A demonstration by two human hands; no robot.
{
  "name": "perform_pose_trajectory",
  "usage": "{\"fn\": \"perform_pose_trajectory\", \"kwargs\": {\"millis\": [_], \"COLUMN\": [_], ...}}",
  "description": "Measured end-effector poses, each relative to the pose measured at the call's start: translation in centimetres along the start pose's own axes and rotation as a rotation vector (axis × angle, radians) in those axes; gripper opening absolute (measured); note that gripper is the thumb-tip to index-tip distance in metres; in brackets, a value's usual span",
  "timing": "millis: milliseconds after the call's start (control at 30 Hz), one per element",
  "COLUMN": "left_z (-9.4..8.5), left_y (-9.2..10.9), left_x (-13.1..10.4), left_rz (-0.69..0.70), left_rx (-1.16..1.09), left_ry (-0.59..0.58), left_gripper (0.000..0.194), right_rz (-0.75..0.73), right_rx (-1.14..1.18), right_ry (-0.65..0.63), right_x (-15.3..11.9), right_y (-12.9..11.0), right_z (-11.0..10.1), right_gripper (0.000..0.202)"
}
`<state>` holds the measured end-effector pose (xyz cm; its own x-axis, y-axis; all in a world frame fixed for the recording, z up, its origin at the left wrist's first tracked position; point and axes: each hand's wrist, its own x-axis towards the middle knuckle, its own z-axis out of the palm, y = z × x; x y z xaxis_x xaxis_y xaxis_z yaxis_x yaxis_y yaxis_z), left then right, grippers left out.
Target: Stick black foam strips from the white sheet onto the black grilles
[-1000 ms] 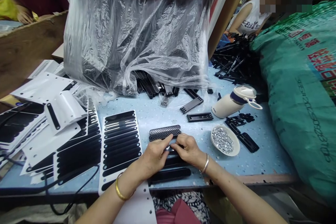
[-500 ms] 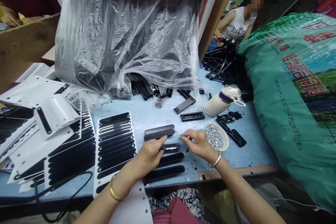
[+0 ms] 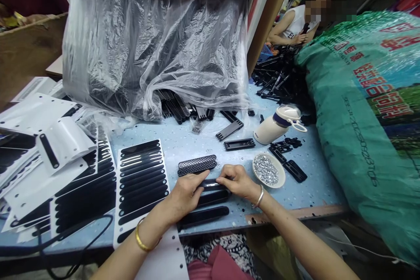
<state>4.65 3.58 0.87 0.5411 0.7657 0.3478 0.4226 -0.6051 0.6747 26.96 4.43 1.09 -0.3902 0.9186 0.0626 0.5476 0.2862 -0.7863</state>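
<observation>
My left hand [image 3: 184, 190] pinches the left end of a glossy black oblong piece [image 3: 210, 185] between thumb and forefinger, low over the table. At its right end, my right hand [image 3: 239, 180] is closed, fingertips pressed down together; anything small between them is hidden. Two similar black pieces lie below, the nearest one [image 3: 210, 215] fully in sight beyond the left wrist. Just above the hands rest black lattice-patterned pieces [image 3: 197, 165] side by side. Right of my right hand stands a cream bowl [image 3: 282, 178] filled with small shiny metal parts [image 3: 265, 169].
Left are a sheet of black oblong stickers [image 3: 141, 179] and piled white sheets [image 3: 65, 144]. Behind stands a big clear plastic bag [image 3: 157, 43] with black parts. A cream bottle [image 3: 269, 129] and a green sack [image 3: 354, 109] stand right. A co-worker [image 3: 292, 22] sits beyond.
My right hand has moved left and slightly down from beside the bowl onto the black piece's right end. My left hand keeps its hold. The view has shifted slightly.
</observation>
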Motion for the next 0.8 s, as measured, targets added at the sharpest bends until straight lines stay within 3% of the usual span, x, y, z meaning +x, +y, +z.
{"fn": "perform_pose_trajectory", "kwargs": {"millis": [267, 433, 567, 700, 800], "left_z": [0.3, 0.3, 0.1, 0.0, 0.1], "left_y": [0.0, 0.0, 0.1, 0.2, 0.2], "left_x": [-0.2, -0.2, -0.1, -0.1, -0.1], "left_rz": [0.021, -0.001, -0.018, -0.038, -0.038], "left_rx": [0.023, 0.037, 0.015, 0.012, 0.016], "left_ry": [0.029, 0.026, 0.007, -0.002, -0.001], "left_gripper": [0.048, 0.046, 0.047, 0.048, 0.048], "right_rz": [-0.012, 0.043, 0.082, 0.023, -0.024], "right_rx": [-0.119, -0.052, 0.101, 0.134, 0.085], "right_ry": [0.139, 0.124, 0.016, -0.006, 0.016], "right_x": [-0.2, 0.1, 0.2, 0.1, 0.0], "right_y": [0.5, 0.3, -0.1, -0.3, -0.3], "right_z": [1.5, 0.7, -0.5, -0.7, 0.2], "right_gripper": [0.033, 0.035, 0.025, 0.010, 0.016]}}
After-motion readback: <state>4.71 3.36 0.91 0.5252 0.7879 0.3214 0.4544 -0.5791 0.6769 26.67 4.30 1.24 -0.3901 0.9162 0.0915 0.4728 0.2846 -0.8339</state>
